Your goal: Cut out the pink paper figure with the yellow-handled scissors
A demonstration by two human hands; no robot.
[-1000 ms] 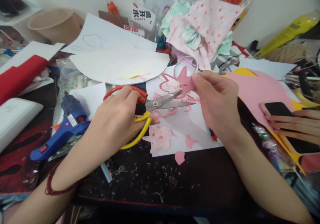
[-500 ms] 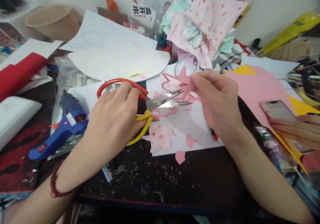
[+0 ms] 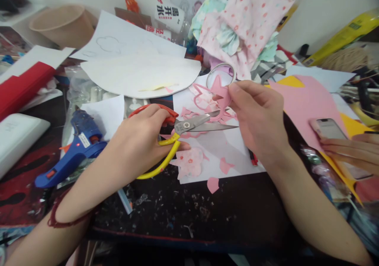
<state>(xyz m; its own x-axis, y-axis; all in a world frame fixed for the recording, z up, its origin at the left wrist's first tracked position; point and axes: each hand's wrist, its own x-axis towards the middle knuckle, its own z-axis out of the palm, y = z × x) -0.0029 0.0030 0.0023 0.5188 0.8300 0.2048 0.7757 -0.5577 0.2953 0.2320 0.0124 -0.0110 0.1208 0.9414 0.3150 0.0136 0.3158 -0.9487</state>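
My left hand [image 3: 145,133] is closed round the handles of a pair of scissors [image 3: 187,125], one red and one yellow. Their blades point right and stand partly apart, with the upper blade at the lower part of a pink cut-out [image 3: 220,88]. My right hand [image 3: 257,108] pinches this pointed pink piece at its right edge, above a white sheet [image 3: 233,149]. Pink scraps and a spotted pale pink flower shape [image 3: 191,162] lie on the sheet below. A small pink scrap [image 3: 213,185] rests on the dark table.
A blue glue gun [image 3: 77,151] lies to the left, near a white box-like object [image 3: 22,139]. Behind are a white board [image 3: 139,74], a tape ring [image 3: 209,74] and crumpled spotted cloth [image 3: 245,25]. At right, another person's hand [image 3: 352,151] touches a phone [image 3: 328,129].
The scissors have shifted slightly; their blades now reach further right, the upper one at the pink cut-out. My right hand has risen slightly, still holding the piece.
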